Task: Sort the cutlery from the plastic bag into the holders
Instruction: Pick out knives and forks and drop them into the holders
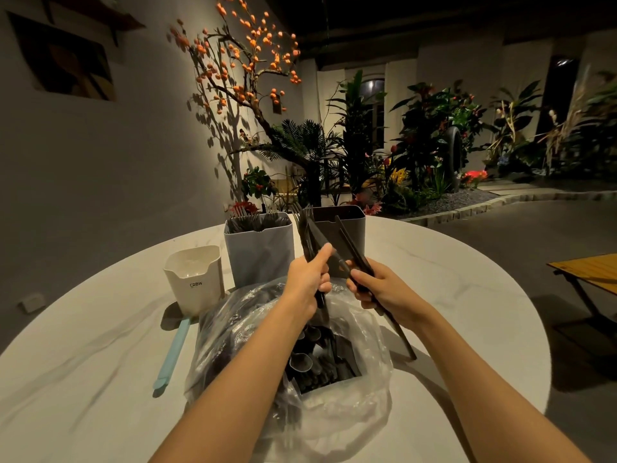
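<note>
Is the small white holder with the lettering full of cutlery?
No. The small white plastic holder shows only its bare inside, while the grey-blue holder beside it has dark forks sticking up.

Both hands, left (309, 279) and right (377, 289), raised, fingers curled in grips.

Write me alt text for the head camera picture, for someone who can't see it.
Over a round white table, a person's left hand and right hand each grip a bunch of black cutlery above an open plastic bag holding more. Behind stand a grey holder with forks in it, a dark holder and a white holder; a pale blue utensil lies at left.
</note>
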The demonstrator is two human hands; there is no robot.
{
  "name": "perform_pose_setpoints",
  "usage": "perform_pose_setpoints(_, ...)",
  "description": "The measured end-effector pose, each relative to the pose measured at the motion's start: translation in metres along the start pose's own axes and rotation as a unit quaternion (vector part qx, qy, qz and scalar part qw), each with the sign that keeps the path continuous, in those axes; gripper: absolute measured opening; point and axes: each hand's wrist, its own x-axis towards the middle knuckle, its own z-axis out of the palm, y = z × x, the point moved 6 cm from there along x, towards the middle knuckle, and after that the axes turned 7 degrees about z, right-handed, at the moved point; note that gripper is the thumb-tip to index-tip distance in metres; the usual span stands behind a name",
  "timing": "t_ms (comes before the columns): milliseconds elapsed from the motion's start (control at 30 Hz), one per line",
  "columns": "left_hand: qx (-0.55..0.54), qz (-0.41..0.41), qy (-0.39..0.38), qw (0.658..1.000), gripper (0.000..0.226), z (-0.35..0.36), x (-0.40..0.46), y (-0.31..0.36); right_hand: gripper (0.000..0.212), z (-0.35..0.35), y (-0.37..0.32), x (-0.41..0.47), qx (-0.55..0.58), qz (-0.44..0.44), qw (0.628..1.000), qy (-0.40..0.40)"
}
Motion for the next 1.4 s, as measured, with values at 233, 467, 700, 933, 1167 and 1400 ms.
perform_pose_setpoints(233,-0.059,0.001,0.069,0.996,0.019,-0.010,0.005,-0.007,0.025,0.001,-0.001,-0.002,-0.015,0.022,1.000,0.012)
perform_pose_setpoints(467,-0.037,-0.019,0.101,0.994,0.018,-0.016,0.008,-0.010,0.034,-0.007,0.009,0.000,0.005,0.086,0.996,0.020)
perform_pose_setpoints(700,-0.074,-0.003,0.016,0.997,0.027,-0.001,0.004,-0.005,0.034,0.008,0.010,-0.004,-0.045,0.107,0.990,-0.077)
perform_pose_setpoints(933,-0.070,0.012,0.064,0.995,0.019,-0.009,0.002,-0.005,0.038,0.007,0.008,-0.004,-0.008,0.094,0.992,-0.085)
perform_pose_setpoints(1167,-0.157,0.073,0.158,0.972,0.017,-0.027,0.007,0.007,0.038,-0.014,0.011,-0.001,0.035,0.080,0.996,0.033)
perform_pose_setpoints(1400,-0.126,0.057,0.197,0.971,0.023,-0.039,0.009,0.002,0.040,-0.020,0.014,0.003,0.209,0.086,0.970,0.093)
